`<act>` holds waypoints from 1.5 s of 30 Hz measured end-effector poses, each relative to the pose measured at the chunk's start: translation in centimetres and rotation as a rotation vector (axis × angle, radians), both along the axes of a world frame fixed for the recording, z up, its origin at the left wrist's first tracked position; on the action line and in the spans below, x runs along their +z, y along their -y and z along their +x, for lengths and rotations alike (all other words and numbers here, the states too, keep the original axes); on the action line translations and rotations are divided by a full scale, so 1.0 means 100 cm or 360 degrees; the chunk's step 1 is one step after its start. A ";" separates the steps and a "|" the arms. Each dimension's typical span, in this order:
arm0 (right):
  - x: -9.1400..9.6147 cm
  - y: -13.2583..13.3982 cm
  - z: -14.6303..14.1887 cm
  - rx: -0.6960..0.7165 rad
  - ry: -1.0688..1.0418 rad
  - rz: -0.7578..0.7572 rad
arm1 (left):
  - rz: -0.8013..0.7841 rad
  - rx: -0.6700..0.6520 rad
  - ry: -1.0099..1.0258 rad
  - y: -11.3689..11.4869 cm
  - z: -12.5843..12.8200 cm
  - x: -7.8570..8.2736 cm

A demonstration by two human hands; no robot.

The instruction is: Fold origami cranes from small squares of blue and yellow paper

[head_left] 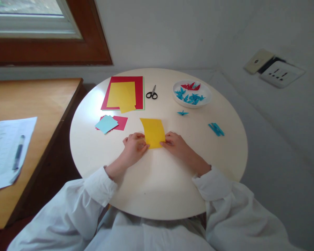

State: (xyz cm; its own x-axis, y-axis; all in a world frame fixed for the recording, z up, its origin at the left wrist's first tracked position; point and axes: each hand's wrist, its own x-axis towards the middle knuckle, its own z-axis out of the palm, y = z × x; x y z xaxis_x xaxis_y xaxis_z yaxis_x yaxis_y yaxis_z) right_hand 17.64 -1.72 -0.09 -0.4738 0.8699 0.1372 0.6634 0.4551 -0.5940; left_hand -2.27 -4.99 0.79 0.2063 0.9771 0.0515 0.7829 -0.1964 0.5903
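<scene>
A sheet of yellow paper [154,132] is held over the middle of the round white table [157,195], its far edge slightly curved. My left hand [135,146] pinches the sheet's near left corner between thumb and fingers. At the near right corner, my right hand [176,144] grips it the same way. Left of the sheet lie small light blue paper squares [106,124] on top of pink paper squares [122,122]. A blue paper crane [182,113] rests beyond my right hand.
Larger yellow sheets [121,94] lie on red paper [139,91] at the back left, beside black-handled scissors [152,93]. A white dish [192,105] holds several blue and red cranes. Folded blue strips [216,129] lie at right. A wooden desk [49,96] stands at left.
</scene>
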 end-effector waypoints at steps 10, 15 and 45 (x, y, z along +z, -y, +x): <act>0.011 -0.002 -0.007 -0.0111 0.0150 -0.0219 | -0.0040 0.0063 -0.0032 -0.002 0.000 0.001; 0.009 -0.002 -0.008 -0.0145 0.0109 -0.0203 | -0.0006 0.0036 -0.0028 -0.002 0.000 -0.001; -0.002 0.005 -0.010 -0.0219 0.0323 0.0101 | 0.0038 0.0063 -0.0173 0.002 0.005 -0.003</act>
